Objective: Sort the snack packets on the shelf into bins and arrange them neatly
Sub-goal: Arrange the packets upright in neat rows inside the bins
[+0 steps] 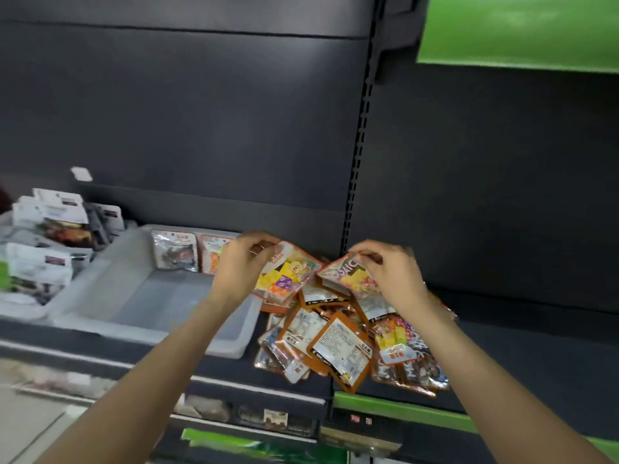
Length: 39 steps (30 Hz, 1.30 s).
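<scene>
Pinching one orange-edged snack packet (288, 274) by its top edge, left hand (243, 262) has fingers curled. Right hand (390, 269) pinches a second packet (348, 274) likewise. Both sit at 12 o'clock of the loose pile (348, 343) on the shelf (522, 360); clear bin (110, 296) at 9 o'clock.

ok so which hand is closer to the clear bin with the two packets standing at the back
Left. The left hand, pinching a packet, is over the clear bin's right edge. The right hand holds another packet above the loose pile, further right.
</scene>
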### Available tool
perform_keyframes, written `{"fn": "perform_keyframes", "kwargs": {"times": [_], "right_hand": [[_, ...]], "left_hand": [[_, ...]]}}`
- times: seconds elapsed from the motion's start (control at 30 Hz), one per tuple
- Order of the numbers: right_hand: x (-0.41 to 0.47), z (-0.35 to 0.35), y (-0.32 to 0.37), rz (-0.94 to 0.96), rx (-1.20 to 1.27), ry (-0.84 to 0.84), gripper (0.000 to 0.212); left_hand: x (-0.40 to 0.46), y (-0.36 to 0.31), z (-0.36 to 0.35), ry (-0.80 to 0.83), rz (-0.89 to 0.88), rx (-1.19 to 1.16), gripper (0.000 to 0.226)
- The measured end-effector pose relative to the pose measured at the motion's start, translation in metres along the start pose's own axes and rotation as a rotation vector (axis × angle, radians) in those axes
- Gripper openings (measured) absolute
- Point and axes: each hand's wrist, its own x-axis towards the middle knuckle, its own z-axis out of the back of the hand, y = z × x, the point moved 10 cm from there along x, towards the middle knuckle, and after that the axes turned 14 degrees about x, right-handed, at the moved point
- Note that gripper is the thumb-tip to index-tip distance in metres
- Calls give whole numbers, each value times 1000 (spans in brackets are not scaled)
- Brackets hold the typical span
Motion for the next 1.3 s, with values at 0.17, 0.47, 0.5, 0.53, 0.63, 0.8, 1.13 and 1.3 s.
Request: {"fn": "perform_keyframes", "kwargs": {"times": [0.17,0.47,0.5,0.53,0.63,0.8,1.13,1.3], "right_hand": [[28,-59,52,28,64,36,16],[53,-134,94,-51,-36,-74,16],[52,-140,95,-61,-64,-86,16],[50,-144,95,-67,-101,-98,16],[47,-154,93,-77,-210,-115,16],[51,-170,95,-69,-265,-97,15],[94,-263,108,-210,-300,215,27],[87,-311,69,-329,-338,383,26]], "left_hand": [[22,69,42,9,18,82,13],[73,166,-10,377,-158,299,27],[79,170,-20,407,-173,317,27],[83,173,-30,419,-194,336,29],[89,173,-60,459,-293,445,40],[71,198,-88,515,-501,687,77],[61,270,-74,361,-545,548,101],[60,279,-67,350,-544,404,102]]}}
